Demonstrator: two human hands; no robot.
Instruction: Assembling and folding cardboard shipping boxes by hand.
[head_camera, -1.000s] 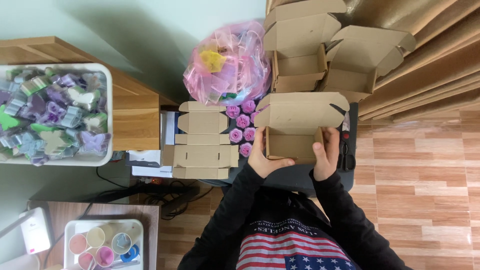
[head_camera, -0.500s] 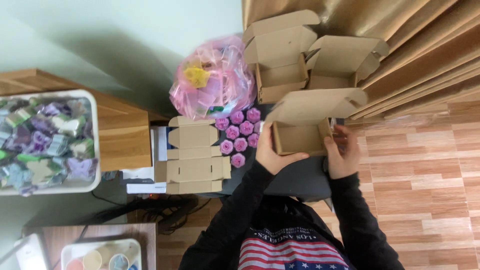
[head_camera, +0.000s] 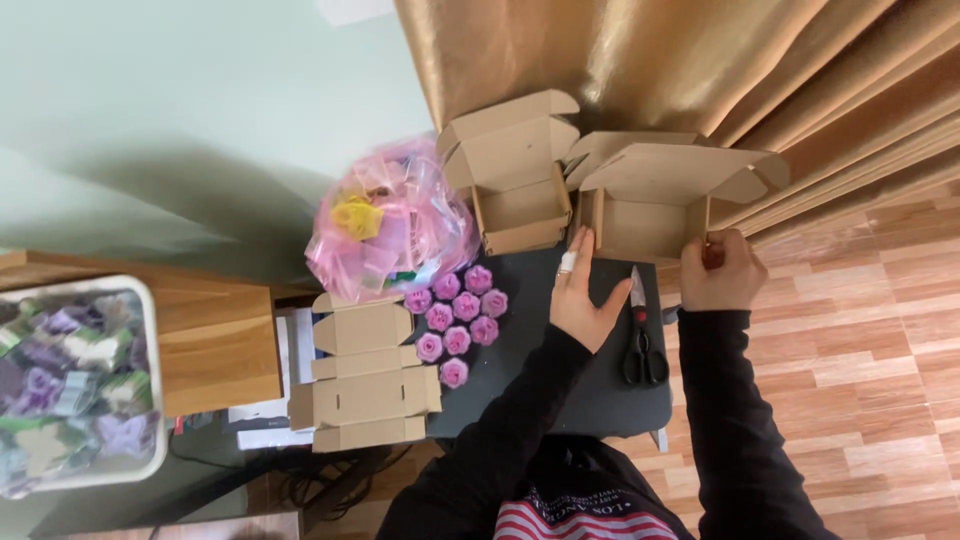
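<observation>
Far left of frame: white tray (head_camera: 150, 400) of purple and green wrapped pieces, beside a wooden block (head_camera: 215, 345). Moving right, flat unfolded cardboard blanks (head_camera: 365, 375) lie stacked at lower centre-left. Above them sits a pink plastic bag (head_camera: 390, 225), and just right of the blanks a cluster of purple flower-shaped pieces (head_camera: 455, 320) rests on the dark table (head_camera: 590, 400).

Centre: one folded cardboard box (head_camera: 515, 190), lid open, stands at the table's far edge. Touching its right side is the box in hand (head_camera: 650, 215), also open, lid flap raised toward the curtain (head_camera: 700, 60). Its long axis runs left to right across the frame.

My left hand (head_camera: 585, 295) is open, fingers extended, fingertips against the box's lower left corner; not gripping. Scissors (head_camera: 643, 345) lie on the table between my hands. My right hand (head_camera: 720, 270) is curled around the box's lower right corner, pinching the side wall.

The box lies directly above both hands in frame; both touch it, and only the right grips.
</observation>
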